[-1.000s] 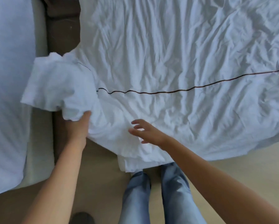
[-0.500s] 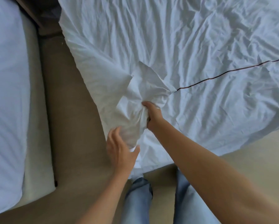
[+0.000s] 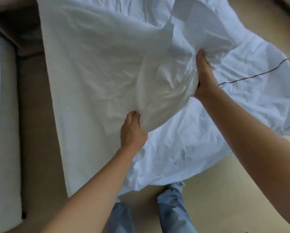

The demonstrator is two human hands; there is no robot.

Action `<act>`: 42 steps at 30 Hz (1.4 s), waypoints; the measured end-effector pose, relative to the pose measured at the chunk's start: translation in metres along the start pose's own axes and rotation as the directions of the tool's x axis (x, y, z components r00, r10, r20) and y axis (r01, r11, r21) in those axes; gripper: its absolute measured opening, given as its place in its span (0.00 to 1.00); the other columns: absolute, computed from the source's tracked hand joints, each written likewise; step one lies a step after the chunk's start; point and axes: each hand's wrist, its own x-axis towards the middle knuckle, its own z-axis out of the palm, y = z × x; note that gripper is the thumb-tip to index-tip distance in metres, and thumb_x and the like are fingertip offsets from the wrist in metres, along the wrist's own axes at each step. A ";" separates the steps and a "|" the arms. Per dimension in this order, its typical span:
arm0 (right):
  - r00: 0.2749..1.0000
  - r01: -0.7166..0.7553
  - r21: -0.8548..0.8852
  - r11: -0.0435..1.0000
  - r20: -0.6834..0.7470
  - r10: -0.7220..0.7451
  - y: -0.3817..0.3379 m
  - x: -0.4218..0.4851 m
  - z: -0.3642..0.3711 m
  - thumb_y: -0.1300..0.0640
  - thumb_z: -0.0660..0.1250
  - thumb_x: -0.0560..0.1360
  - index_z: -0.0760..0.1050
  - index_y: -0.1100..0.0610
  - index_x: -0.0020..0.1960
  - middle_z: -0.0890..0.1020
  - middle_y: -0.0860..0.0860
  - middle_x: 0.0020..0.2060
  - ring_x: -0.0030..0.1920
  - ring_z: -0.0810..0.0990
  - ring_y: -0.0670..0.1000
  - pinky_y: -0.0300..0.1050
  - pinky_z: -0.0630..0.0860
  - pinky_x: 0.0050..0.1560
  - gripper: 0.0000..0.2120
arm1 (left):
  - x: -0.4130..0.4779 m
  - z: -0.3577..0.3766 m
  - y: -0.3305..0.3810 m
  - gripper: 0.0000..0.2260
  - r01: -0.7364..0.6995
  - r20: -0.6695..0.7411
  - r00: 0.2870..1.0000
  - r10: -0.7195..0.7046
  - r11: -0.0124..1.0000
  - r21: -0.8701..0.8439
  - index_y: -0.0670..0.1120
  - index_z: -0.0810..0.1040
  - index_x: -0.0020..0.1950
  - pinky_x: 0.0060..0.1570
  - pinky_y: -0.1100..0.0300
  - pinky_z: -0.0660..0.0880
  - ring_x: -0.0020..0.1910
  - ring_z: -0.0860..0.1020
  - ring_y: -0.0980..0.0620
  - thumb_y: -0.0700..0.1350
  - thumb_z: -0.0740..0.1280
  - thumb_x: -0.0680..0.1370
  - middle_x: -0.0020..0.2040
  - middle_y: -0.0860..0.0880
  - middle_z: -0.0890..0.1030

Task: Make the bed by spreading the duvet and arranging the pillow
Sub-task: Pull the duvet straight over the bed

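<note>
The duvet [image 3: 97,68] was gripped in bunched folds by left hand [image 3: 132,132] & right hand [image 3: 204,76], fingers closed on cloth, lifted over the bed. Spreading was judged only partly done: fabric creased, one edge hanging to the floor [image 3: 225,190]. No pillow was seen.

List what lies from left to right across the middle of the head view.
Second bed → strip of brown floor → left hand gripping the white duvet → right hand gripping the same fold → dark piping line on the duvet.
</note>
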 end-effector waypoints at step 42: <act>0.803 -0.390 0.216 0.895 -0.395 0.445 0.112 -0.135 -0.278 0.59 0.60 0.75 0.77 0.55 0.59 0.84 0.52 0.47 0.52 0.80 0.54 0.48 0.79 0.53 0.15 | -0.118 0.048 -0.063 0.33 -0.491 0.568 0.810 0.146 0.698 0.521 0.47 0.82 0.40 0.24 0.61 0.71 0.31 0.78 0.46 0.36 0.77 0.35 0.36 0.47 0.77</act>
